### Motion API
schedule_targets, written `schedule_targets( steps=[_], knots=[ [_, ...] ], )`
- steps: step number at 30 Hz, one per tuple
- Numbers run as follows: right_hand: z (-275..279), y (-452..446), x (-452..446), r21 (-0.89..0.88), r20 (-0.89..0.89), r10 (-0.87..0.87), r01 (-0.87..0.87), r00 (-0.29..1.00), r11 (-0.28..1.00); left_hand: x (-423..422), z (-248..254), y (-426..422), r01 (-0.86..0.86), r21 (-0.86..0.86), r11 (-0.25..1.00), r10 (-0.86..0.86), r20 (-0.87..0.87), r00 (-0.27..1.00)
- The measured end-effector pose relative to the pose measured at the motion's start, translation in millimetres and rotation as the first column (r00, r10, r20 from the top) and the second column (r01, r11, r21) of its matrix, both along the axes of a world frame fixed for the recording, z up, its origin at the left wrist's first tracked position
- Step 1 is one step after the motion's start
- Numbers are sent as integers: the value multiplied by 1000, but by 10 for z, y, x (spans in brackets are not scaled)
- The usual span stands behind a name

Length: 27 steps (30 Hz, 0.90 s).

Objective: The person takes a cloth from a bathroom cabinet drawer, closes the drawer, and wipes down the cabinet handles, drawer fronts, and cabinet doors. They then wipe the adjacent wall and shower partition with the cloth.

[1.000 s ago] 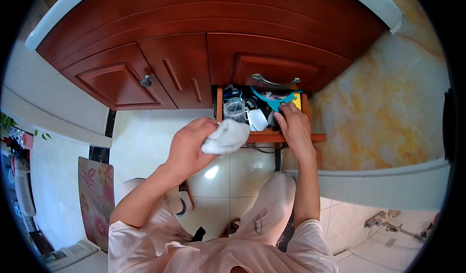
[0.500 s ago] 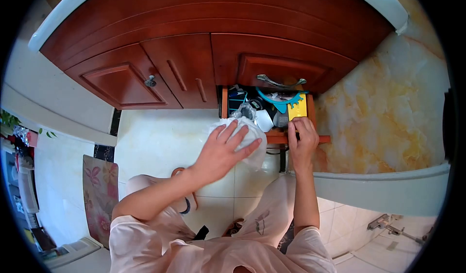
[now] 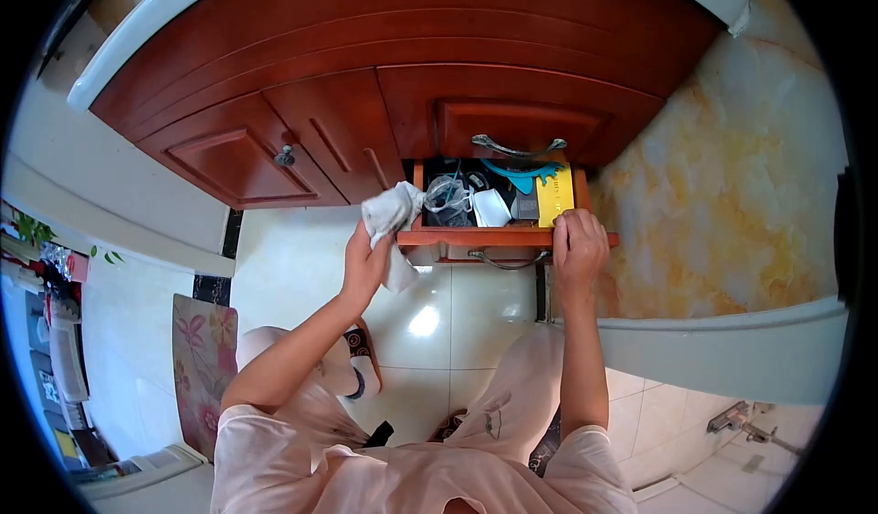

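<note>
A white cloth [image 3: 393, 210] is held in my left hand [image 3: 364, 262], beside the left front corner of the pulled-out drawer [image 3: 476, 237]. Fingers of my right hand [image 3: 580, 244] are curled over the drawer's front edge near its right end. Inside the drawer lie a clear plastic bag [image 3: 446, 196], a white container [image 3: 491, 208], a teal plastic piece [image 3: 521, 174], a grey item [image 3: 525, 207] and a yellow booklet [image 3: 555, 198]. Part of the yellow booklet is just behind my right fingertips.
Red-brown cabinet doors [image 3: 247, 153] and a closed upper drawer [image 3: 512, 116] with a metal handle stand ahead. A marbled wall [image 3: 704, 203] is at the right. A floral mat [image 3: 203, 368] lies on the left floor. My slippered feet are below.
The cloth and my left hand have moved left, off the drawer's front. My right hand has gone from inside the drawer to its front edge. The bag and container are more visible.
</note>
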State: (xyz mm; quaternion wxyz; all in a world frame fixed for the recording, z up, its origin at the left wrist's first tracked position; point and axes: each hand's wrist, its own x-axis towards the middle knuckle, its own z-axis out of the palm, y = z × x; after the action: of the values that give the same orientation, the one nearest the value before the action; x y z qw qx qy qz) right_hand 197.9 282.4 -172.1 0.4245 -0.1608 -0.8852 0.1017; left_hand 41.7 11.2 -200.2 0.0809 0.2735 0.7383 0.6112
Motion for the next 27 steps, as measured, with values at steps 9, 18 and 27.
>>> schedule_targets(
  steps=[9,18,27],
  knots=[
    [27,5,-41,18,-5,19,-19,1000,1000,-506,-228,347,-29,-17,999,27,-131,991],
    [75,-17,-18,-62,-50,50,-53,998,997,-453,879,-245,-80,-101,992,69,-105,992],
    [553,-1320,25,-207,-123,560,-573,819,793,576,917,139,263,151,953,-292,221,931]
  ],
)
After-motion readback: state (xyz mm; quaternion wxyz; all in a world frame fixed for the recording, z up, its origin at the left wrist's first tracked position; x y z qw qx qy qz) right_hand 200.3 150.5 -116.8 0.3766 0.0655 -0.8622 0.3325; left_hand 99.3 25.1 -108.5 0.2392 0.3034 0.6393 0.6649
